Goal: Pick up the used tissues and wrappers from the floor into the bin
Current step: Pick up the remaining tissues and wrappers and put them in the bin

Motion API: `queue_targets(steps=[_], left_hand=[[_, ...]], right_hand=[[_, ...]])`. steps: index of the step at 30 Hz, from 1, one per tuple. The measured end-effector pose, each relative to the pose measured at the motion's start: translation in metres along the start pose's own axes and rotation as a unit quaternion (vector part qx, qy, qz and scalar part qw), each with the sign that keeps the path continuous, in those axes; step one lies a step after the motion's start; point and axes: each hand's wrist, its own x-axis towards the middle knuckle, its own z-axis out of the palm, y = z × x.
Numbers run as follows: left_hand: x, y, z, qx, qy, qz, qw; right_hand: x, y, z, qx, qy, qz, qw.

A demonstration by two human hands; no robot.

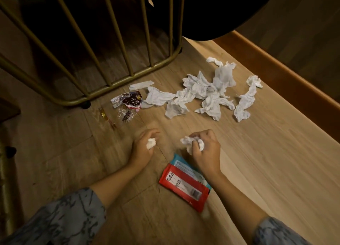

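Note:
My left hand [144, 146] is closed around a small white tissue wad [151, 143] just above the wooden floor. My right hand [207, 150] grips a larger crumpled tissue [191, 142]. Beyond both hands lies a spread of several crumpled white tissues [206, 93], with one twisted tissue [247, 99] off to the right. Left of that pile sit clear and dark red candy wrappers [129, 102] and a small gold wrapper [104, 114]. A red and blue wipes packet [185, 183] lies flat on the floor under my right wrist. No bin shows in this view.
A gold metal frame with slanted bars [110, 68] stands at the upper left, its black foot [86, 104] close to the wrappers. A dark round tabletop [230, 11] overhangs at top right. An orange-brown wooden ledge [287, 75] borders the floor on the right.

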Motion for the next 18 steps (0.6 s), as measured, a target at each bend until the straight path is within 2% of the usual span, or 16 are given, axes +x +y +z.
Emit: queue_targets(steps=[2, 5, 10, 12, 15, 18], left_hand=[[-0.005, 0.004, 0.009, 0.002, -0.027, 0.043, 0.999], [-0.02, 0.009, 0.015, 0.018, -0.085, 0.061, 0.994], [-0.036, 0.017, 0.01, 0.053, -0.053, 0.054, 0.996], [-0.036, 0.022, 0.007, 0.047, -0.065, 0.046, 0.996], [-0.028, 0.035, 0.011, 0.036, -0.073, 0.001, 0.997], [-0.015, 0.058, 0.022, 0.018, -0.067, -0.071, 0.995]], right_hand=[[-0.025, 0.009, -0.002, -0.025, -0.048, -0.008, 0.998], [-0.065, 0.028, 0.003, -0.165, -0.134, -0.071, 0.975], [-0.104, 0.044, 0.008, -0.291, -0.239, -0.109, 0.92], [-0.103, 0.045, 0.006, -0.279, -0.233, -0.111, 0.925], [-0.092, 0.048, -0.001, -0.221, -0.172, -0.123, 0.952], [-0.074, 0.053, -0.017, -0.197, -0.15, -0.069, 0.966]])
